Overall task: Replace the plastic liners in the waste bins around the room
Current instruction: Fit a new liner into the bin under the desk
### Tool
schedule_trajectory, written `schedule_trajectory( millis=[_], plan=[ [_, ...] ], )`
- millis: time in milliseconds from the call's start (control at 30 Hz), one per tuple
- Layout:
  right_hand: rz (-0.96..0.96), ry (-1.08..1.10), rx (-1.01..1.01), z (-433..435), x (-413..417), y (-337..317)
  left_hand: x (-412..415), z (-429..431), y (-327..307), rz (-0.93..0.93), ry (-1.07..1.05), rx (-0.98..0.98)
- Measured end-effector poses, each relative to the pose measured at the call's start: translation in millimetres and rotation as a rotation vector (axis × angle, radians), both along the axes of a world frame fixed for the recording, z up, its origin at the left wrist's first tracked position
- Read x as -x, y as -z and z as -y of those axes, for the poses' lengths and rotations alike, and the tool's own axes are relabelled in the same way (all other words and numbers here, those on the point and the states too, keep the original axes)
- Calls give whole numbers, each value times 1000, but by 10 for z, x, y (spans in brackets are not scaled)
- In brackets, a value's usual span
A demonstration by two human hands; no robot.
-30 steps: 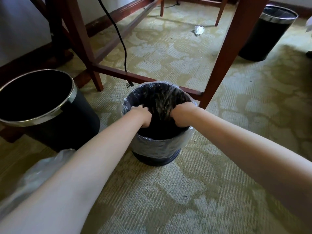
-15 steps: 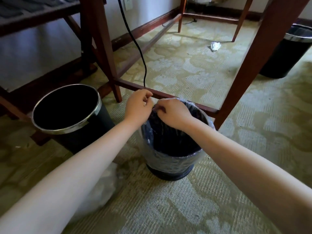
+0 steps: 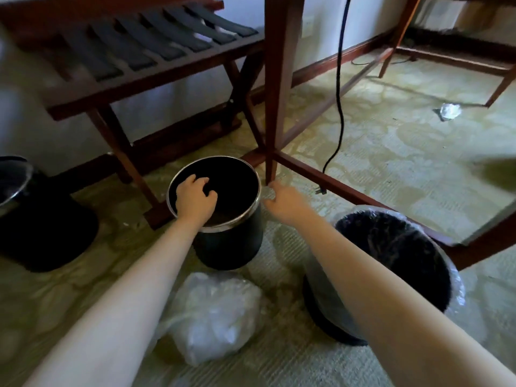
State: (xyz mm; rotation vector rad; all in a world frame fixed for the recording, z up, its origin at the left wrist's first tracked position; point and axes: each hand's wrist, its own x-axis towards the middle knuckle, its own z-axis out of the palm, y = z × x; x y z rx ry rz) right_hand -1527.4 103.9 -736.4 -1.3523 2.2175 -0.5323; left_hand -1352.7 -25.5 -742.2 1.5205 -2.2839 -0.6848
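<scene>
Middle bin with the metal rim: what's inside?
The left hand hangs in the bin's mouth; the inside looks bare and black. The hand and darkness hide the bottom.

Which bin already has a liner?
The bin at lower right, clear plastic folded over its rim; the centre bin and far-left bin show bare metal rims.

Bare black bin (image 3: 231, 247) with metal rim stands on carpet by a wooden leg; left hand (image 3: 195, 198) over its mouth, fingers curled, grip on rim unclear. Right hand (image 3: 284, 202) just beside the rim's right edge, fingers loose. Lined bin (image 3: 413, 255) stands to the right under the right forearm, with a crumpled clear bag (image 3: 215, 314) on the carpet between the arms.
</scene>
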Motion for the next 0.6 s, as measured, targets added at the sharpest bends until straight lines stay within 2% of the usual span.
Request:
schedule_trajectory(
  millis=[100, 400, 467, 533, 600],
  plan=[
    [69, 44, -75, 262, -91, 88, -287, 232, 91, 141, 13, -90],
    [162, 97, -117, 526, -184, 203, -494, 328, 148, 278, 90, -21],
    [175, 104, -121, 491, -188, 208, -597, 323, 191, 232, 62, -119],
    [167, 116, -106, 435, -204, 198, -693, 293, 188, 80, 35, -281],
    [155, 134, -58, 365, -247, 180, -762, 231, 129, 8, 34, -365]
  ],
)
